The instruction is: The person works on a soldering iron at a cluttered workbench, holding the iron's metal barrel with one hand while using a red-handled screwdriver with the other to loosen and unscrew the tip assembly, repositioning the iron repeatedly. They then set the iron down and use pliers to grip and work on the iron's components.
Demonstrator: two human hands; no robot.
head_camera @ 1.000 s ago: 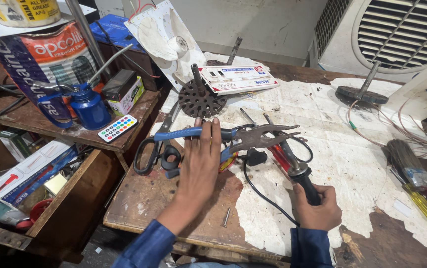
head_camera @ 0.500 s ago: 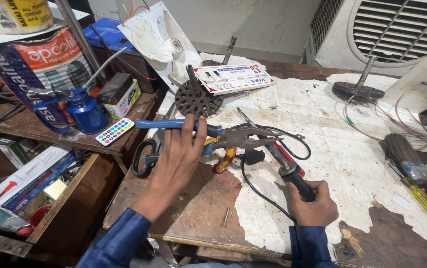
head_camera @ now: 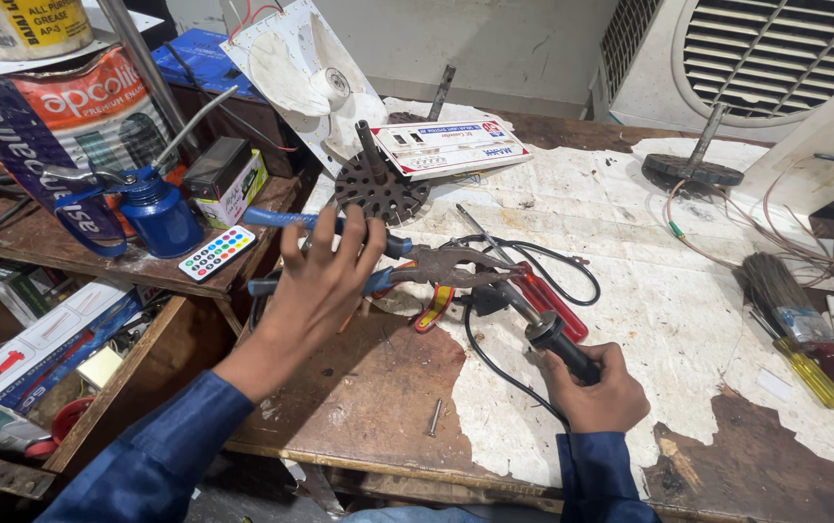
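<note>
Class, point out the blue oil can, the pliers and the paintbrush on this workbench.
blue oil can (head_camera: 158,215), head view, on its body.
pliers (head_camera: 456,264), head view, on the metal jaws.
paintbrush (head_camera: 771,283), head view, on the bristles.
</note>
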